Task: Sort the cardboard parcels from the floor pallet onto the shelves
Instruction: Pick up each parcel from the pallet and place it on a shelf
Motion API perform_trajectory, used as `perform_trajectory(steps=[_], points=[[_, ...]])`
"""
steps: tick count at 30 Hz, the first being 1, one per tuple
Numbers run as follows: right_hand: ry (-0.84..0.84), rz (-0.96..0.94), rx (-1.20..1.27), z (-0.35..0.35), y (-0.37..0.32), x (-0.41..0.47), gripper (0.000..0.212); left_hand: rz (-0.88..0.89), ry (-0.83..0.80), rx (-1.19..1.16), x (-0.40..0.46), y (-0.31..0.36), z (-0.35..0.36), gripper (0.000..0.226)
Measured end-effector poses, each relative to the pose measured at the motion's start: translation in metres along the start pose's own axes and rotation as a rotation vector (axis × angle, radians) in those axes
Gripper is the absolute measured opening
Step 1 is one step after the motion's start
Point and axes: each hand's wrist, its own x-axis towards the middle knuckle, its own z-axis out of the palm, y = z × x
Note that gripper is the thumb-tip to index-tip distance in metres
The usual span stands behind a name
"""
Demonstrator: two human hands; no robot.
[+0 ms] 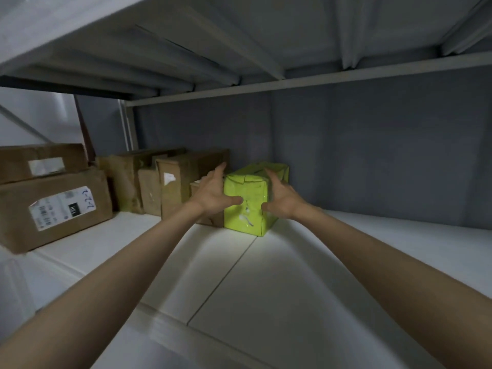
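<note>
Both arms reach in; left hand [213, 194] and right hand [281, 194], fingers spread flat, press yellow-green parcel [249, 203] sides (12 o'clock). Placing step; next, let go.

It was a parcel storeroom or small warehouse. A deep white metal shelf [266, 288] ran under the ribbed grey underside of the shelf above [239, 35], with a plain grey wall [372, 155] behind. Brown cardboard parcels [165, 182] stood packed along the back left, and two more lay stacked at the left edge, the lower one [53, 209] bearing a printed barcode label [62, 207] with handwritten numbers.
</note>
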Motion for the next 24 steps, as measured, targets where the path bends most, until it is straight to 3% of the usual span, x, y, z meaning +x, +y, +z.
perform_trajectory(steps=[7,12,16,19,22,24], points=[[0.034,-0.016,0.117,-0.007,0.004,-0.008,0.079,-0.022,-0.045,-0.057,0.016,0.015,0.023,0.117],[0.048,-0.045,0.109,-0.015,-0.005,-0.034,0.059,-0.026,0.022,-0.074,0.014,0.032,0.036,0.112],[0.048,-0.085,0.138,-0.027,-0.007,-0.068,0.062,-0.005,0.003,-0.082,0.001,0.038,0.030,0.102],[0.200,-0.043,0.153,-0.046,0.010,-0.100,0.060,0.040,-0.054,-0.166,-0.018,0.044,0.017,0.106],[0.384,0.128,0.145,-0.069,0.038,-0.139,0.068,0.087,-0.165,-0.309,-0.042,0.051,0.009,0.098],[0.410,0.272,0.257,-0.081,0.054,-0.172,0.084,0.123,-0.241,-0.413,-0.061,0.061,0.008,0.093]])
